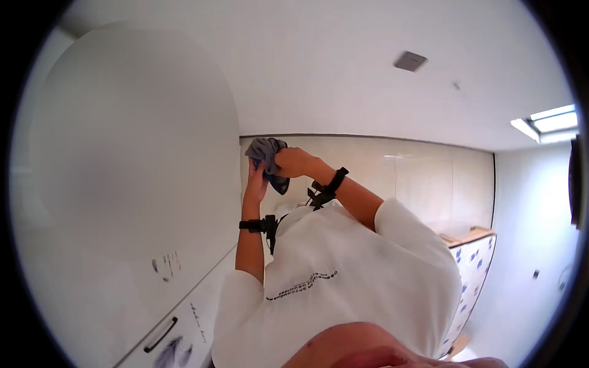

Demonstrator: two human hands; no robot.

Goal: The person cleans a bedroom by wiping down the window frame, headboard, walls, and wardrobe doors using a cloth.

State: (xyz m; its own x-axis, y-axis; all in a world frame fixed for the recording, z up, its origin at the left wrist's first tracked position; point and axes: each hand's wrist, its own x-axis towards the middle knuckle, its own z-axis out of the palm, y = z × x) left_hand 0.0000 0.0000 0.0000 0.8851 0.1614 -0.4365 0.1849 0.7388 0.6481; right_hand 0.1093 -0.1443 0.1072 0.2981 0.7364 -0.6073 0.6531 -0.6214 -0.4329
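My left hand [256, 182] is closed around a dark blue and black object [281, 184], whose kind I cannot make out. A crumpled grey cloth [265, 148] lies over the upper part of this object and hides much of it. From the right, my right hand [296, 162] grips the cloth with its fingers curled, pressing it against the object. Both hands are close together, held out in front of my white shirt [362, 257].
A large white rounded surface [135, 147] fills the left side. Below it is a white front with a black handle [161, 334] and feather prints. On the right are a wood-framed piece with blue-patterned fabric [472, 264] and a bright window [552, 121]. A grey square plate [410, 61] sits on the white wall.
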